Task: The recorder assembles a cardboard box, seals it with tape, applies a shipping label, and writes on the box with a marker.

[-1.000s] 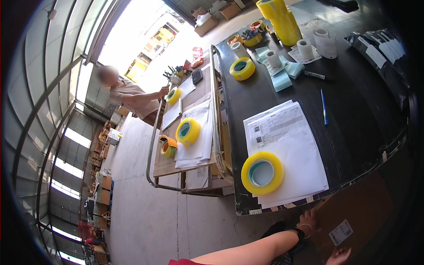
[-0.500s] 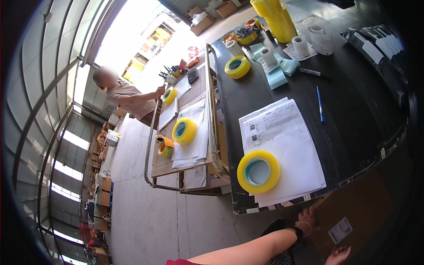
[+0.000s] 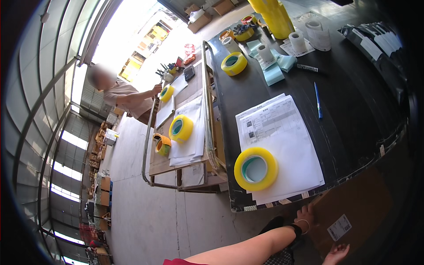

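A brown cardboard box (image 3: 364, 205) with a white label (image 3: 339, 227) is low at the lower right, below the black table's front edge. My left hand (image 3: 304, 215), with a dark watch and a thin bracelet at the wrist, grips the box at its left edge; shade partly hides the fingers. By the label's lower edge is my right hand (image 3: 338, 253), palm turned up, fingers loosely apart and nothing visible in them. Closest to my hands on the table, a roll of yellow tape (image 3: 269, 180) lies on a stack of printed papers (image 3: 296, 154).
The black table (image 3: 353, 115) also bears a blue pen (image 3: 318, 99), a black marker (image 3: 308, 67), label rolls (image 3: 297, 42), stacked yellow tape (image 3: 278, 22) and black mailing bags (image 3: 384, 62). Another person (image 3: 128, 95) stands beyond a metal-framed wooden table (image 3: 155, 167) at left.
The view has shifted slightly, so the tables and their things sit a little higher and further left. My right hand has moved slightly left and up; the left stays at the box edge.
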A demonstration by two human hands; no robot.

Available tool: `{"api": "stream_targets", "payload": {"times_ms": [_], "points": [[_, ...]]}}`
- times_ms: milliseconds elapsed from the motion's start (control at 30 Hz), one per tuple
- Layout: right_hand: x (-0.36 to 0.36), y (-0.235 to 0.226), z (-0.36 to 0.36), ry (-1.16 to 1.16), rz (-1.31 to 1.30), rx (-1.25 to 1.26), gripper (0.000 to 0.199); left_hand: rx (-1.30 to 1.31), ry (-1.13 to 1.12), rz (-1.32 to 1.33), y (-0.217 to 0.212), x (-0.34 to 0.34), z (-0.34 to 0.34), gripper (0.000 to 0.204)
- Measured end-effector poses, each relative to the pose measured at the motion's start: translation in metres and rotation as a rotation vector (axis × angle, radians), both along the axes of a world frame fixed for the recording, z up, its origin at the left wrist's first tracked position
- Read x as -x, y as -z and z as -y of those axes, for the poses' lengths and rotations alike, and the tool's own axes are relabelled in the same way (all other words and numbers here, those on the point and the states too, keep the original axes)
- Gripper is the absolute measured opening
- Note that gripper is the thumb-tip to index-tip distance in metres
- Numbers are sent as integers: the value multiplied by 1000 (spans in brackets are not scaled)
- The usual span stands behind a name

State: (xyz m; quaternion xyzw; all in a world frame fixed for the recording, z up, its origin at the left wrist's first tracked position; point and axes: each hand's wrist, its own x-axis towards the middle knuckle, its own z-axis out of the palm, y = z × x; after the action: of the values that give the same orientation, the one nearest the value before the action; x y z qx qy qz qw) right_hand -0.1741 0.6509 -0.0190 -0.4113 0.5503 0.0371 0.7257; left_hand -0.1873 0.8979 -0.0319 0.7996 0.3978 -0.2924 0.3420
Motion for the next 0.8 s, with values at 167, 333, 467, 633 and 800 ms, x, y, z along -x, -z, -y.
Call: {"api": "stream_targets", "payload": {"times_ms": [167,333,467,633,800], "points": [[3,9,5,-17,32,-35,34,29,-3,-38,-6,-4,-3,106],[10,54,27,9,68,-22,36,18,4,-27,-6,-3,-2,106],[8,59,27,26,49,12,36,11,4,-17,0,-1,-1,106],[6,54,22,52,61,12,36,7,7,2,2,0,1,108],[9,63,30,15,76,-3,36,9,-9,-1,5,0,1,107]]}}
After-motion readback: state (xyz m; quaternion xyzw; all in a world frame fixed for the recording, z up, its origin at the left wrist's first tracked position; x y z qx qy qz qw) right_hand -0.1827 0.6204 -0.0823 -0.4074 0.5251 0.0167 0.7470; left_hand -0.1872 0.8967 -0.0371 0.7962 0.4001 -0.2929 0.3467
